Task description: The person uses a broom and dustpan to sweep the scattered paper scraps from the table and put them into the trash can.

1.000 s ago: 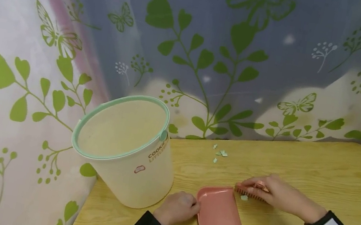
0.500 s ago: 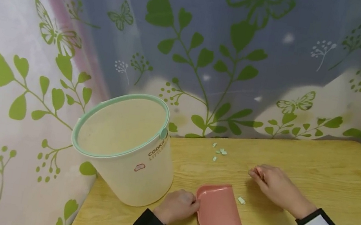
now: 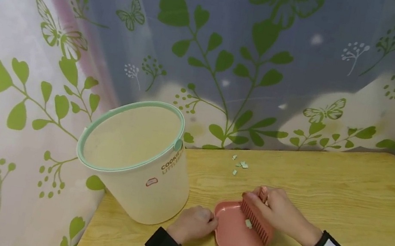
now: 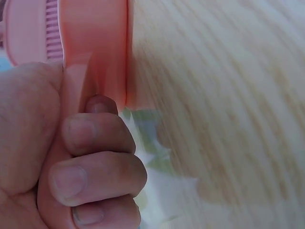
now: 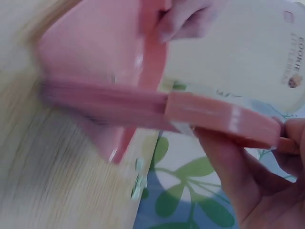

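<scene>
A pink dustpan point(image 3: 231, 233) lies on the table, its open edge to the right. My left hand point(image 3: 193, 223) grips its handle; the left wrist view shows the fingers curled round the handle point(image 4: 78, 105). My right hand point(image 3: 282, 210) holds a small pink brush point(image 3: 256, 221), its bristles over the dustpan's right edge. Just left of the bristles, a pale green scrap point(image 3: 248, 223) is over the dustpan. In the right wrist view, thumb and fingers clasp the brush's back point(image 5: 221, 117), while its bristles blur across the pan.
A cream bucket point(image 3: 155, 190) with a mint rim stands left of the dustpan, close to my left hand. Several pale green scraps point(image 3: 242, 164) lie near the back of the wooden table point(image 3: 347, 187). A leaf-patterned curtain point(image 3: 209, 55) hangs behind it.
My right hand lifted the brush off to the right of the scrap, then swept left. The scrap has moved from beside the dustpan onto it. The left hand and dustpan have stayed put.
</scene>
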Available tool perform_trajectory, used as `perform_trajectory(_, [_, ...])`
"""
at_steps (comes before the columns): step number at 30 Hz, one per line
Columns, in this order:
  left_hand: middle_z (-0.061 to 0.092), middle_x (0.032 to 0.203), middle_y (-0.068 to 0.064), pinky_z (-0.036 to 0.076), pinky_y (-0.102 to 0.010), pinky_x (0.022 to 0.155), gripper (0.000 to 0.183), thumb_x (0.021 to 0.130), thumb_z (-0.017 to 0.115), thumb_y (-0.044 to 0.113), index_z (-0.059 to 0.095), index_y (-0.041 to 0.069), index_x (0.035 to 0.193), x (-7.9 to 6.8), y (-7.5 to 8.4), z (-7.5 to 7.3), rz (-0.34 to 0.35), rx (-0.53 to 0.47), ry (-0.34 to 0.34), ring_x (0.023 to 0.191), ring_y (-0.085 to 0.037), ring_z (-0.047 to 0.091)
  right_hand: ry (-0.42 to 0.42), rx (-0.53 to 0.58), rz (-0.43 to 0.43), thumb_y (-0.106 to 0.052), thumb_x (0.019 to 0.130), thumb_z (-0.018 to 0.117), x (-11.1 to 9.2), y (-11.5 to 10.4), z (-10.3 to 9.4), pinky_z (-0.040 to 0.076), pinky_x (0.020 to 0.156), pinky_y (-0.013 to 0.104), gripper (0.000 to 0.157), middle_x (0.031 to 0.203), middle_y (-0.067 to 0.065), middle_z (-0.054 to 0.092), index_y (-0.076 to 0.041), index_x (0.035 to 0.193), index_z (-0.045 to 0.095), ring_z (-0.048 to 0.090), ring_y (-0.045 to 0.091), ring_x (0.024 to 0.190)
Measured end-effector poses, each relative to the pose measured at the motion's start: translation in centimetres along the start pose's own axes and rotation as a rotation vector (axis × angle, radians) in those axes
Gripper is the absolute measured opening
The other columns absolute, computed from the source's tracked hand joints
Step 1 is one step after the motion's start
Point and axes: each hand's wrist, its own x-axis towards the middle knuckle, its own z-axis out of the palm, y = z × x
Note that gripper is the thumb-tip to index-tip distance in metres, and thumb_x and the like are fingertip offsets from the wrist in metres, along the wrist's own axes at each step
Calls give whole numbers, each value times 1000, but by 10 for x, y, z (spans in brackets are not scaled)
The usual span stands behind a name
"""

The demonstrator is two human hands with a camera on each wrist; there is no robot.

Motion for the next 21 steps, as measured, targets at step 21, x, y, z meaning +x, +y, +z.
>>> perform_trajectory(21, [30, 48, 6, 26, -23, 44, 46, 97, 49, 31, 36, 21, 54, -3, 2, -1, -16, 0, 23, 40, -8, 35, -42, -22, -86, 3, 88, 61, 83, 37, -9, 48, 61, 30, 24, 102, 2, 69, -15, 101, 72, 63, 9, 81])
